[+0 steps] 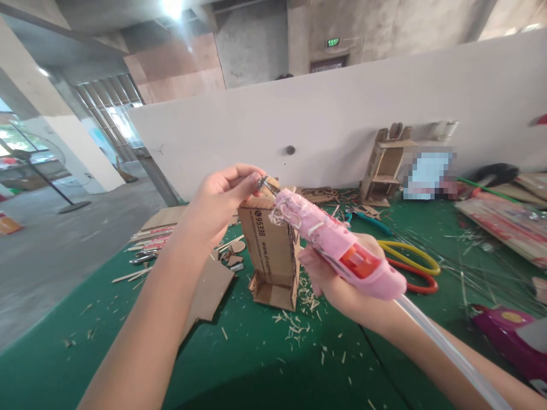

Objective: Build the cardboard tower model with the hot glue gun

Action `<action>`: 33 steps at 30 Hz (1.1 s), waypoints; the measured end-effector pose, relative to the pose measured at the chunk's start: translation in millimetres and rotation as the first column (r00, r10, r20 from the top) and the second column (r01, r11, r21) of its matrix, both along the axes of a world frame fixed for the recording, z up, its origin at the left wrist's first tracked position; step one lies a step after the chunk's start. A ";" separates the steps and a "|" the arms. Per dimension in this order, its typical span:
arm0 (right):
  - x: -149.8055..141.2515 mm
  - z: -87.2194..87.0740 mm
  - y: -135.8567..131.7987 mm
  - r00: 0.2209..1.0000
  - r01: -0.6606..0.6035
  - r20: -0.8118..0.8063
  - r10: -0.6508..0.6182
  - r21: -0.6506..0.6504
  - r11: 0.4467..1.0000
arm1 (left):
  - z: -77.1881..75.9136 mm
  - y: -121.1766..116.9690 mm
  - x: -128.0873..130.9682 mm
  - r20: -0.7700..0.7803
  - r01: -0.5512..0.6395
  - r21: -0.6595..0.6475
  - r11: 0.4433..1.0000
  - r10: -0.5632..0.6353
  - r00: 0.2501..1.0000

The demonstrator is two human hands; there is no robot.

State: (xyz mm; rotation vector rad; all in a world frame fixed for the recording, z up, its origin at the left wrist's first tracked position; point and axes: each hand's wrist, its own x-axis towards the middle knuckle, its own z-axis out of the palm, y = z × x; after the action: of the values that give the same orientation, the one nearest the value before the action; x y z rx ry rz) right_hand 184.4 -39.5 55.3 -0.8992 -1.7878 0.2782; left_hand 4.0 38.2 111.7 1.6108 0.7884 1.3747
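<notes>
My right hand (337, 279) is wrapped round a pink hot glue gun (325, 233) with an orange trigger part and dried glue strings about its front. A clear glue stick (448, 353) sticks out of its back end. The nozzle points up and left, close to the fingertips of my left hand (226, 193). Those fingers are pinched together above the top edge of a small cardboard stand (267, 245), which stands upright with printed text on it. What they pinch is too small to make out; a light brown piece (272, 183) shows just behind the nozzle.
Scissors with yellow and red handles (410, 259) and teal-handled pliers (371, 222) lie right. A taller cardboard stand (382, 165) is at the back. Cut cardboard (209, 290) and wood shavings (294, 327) lie on the green table (239, 364). A purple tool (508, 336) is at right.
</notes>
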 end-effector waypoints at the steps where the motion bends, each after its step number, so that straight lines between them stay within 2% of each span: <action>1: 0.7 1.3 -0.5 1.000 -0.001 0.010 0.001 -0.003 1.000 | -0.3 0.0 -0.2 0.001 0.003 0.000 1.000 -0.003 1.000; 6: 3.1 2.5 -0.7 0.999 -0.016 0.033 0.016 0.006 1.000 | -0.9 0.9 -1.1 -0.004 -0.003 0.012 1.000 0.003 1.000; 12: 1.5 -4.7 2.5 1.000 -0.023 0.004 0.023 0.009 1.000 | 0.1 1.6 -0.3 -0.016 -0.028 0.013 1.000 0.028 0.999; 20: 2.1 -9.8 6.2 0.999 -0.030 0.021 0.029 0.032 0.999 | -0.5 3.6 -1.4 -0.020 -0.003 0.031 1.000 0.004 1.000; 33: 4.4 -13.6 6.1 1.000 -0.004 0.024 0.004 -0.015 1.000 | -0.2 3.0 -0.3 -0.017 -0.026 0.031 0.999 0.026 1.000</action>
State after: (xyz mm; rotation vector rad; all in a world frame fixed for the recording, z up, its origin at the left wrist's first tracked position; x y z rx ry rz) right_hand 188.8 -33.4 41.6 -0.9130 -1.8119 0.2851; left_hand 3.7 41.3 111.6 1.6433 0.8045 1.3994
